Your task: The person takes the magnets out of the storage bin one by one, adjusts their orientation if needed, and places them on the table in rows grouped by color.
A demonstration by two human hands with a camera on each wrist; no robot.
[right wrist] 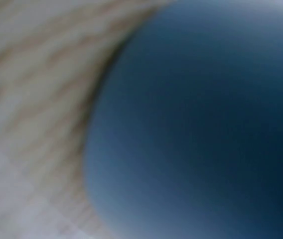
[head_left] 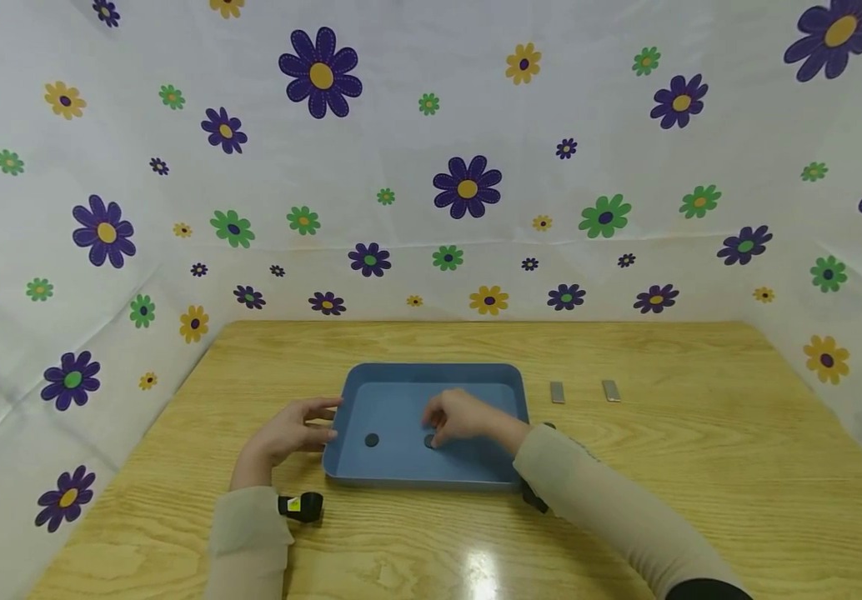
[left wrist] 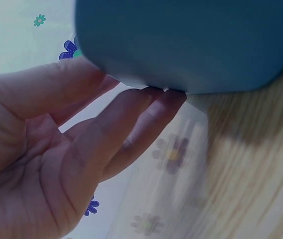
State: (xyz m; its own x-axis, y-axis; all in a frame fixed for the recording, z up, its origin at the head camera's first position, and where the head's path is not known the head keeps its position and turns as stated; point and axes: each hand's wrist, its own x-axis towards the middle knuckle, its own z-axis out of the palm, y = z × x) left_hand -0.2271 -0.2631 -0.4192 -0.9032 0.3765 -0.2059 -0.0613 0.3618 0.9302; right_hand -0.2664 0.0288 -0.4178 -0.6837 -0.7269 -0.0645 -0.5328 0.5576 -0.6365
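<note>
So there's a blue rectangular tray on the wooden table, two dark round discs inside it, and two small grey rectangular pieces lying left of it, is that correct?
Not quite: the head view shows the two small grey rectangular pieces lying right of the blue rectangular tray, not left. The two dark round discs are inside it, and it sits on the wooden table.

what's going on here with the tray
A person has both hands at a blue tray on a wooden table. The left hand touches the tray's left side with its fingertips. The right hand reaches inside, fingers at a dark disc; whether they pinch it is unclear. Another dark disc lies farther left in the tray, and two small grey pieces lie on the table to the tray's right.
</note>
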